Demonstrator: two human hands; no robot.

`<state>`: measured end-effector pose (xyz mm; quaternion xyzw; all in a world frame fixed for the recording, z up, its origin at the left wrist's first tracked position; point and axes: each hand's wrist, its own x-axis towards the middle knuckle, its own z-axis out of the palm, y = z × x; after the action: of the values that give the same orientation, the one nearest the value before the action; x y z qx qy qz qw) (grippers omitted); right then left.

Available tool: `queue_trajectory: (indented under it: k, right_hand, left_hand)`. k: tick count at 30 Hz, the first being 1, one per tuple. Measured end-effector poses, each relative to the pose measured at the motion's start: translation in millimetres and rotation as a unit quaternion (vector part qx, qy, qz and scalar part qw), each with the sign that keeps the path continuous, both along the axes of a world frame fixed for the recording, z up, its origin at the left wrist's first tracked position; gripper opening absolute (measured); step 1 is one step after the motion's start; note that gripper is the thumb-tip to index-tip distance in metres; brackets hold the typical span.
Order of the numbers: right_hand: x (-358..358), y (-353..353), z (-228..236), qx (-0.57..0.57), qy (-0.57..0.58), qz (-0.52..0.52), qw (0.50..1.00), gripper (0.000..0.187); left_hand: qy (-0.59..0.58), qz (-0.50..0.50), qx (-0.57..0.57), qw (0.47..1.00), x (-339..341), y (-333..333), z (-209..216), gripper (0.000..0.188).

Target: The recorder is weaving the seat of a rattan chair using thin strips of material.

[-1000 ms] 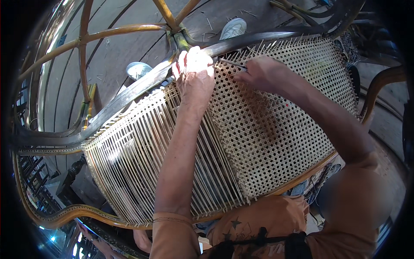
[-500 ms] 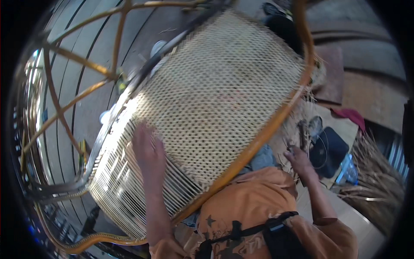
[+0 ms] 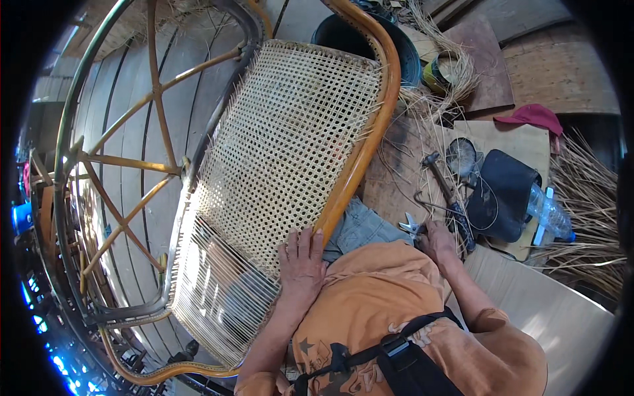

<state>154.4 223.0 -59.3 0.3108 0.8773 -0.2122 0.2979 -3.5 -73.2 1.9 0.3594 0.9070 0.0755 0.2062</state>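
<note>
Two hands working: left hand (image 3: pixel 300 264) lying open and flat on the woven cane panel (image 3: pixel 284 152) of a rattan chair frame (image 3: pixel 360 152); right hand (image 3: pixel 437 239) closing around small cutters (image 3: pixel 413 229) beside a hammer (image 3: pixel 444 185) on the floor.

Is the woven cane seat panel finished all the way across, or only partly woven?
Partly woven. The woven cane seat panel shows a tight lattice at its upper part, while the near end by the left hand has only plain parallel strands.

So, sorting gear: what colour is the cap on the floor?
Dark red; the cap shows best in the head view.
</note>
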Motion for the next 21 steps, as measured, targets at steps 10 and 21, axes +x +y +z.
queue_trajectory:
  k: [10, 21]
  right_hand:
    - [9.9, 0.8, -4.6, -0.008, 0.088, -0.020, 0.996, 0.025]
    - [-89.9, 13.3, -0.8, -0.028, 0.277, -0.015, 0.960, 0.017]
  left_hand:
    - [0.075, 0.015, 0.060, 0.995, 5.7, -1.0, -24.1, 0.069]
    - [0.064, 0.047, 0.049, 0.996, -39.7, -9.9, 50.0, 0.067]
